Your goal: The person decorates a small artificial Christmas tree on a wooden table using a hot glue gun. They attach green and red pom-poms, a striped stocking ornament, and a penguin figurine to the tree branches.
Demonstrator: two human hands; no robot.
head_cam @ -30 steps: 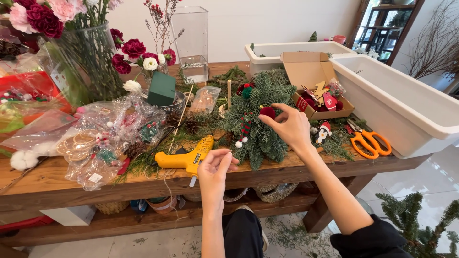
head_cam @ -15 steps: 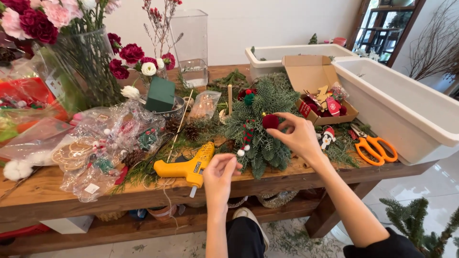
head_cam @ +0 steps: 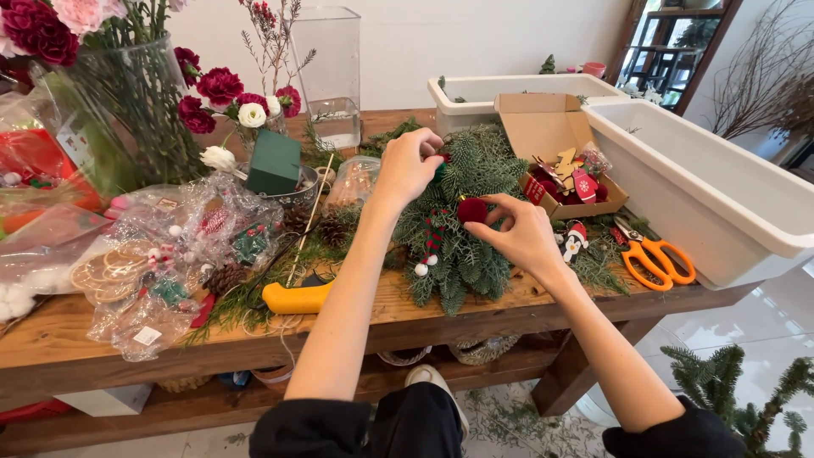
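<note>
red ball (head_cam: 472, 209) on green wreath (head_cam: 462, 220)

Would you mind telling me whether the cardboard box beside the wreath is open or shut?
Open: the cardboard box has its lid flap raised at the back, and small red ornaments show inside it.

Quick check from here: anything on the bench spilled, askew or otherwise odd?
One thing: the yellow glue gun lies at the table's front edge, its cord hanging over. Evergreen clippings litter the floor. The right hand holds a red ball on the wreath; the left hand touches the wreath's top.
</note>
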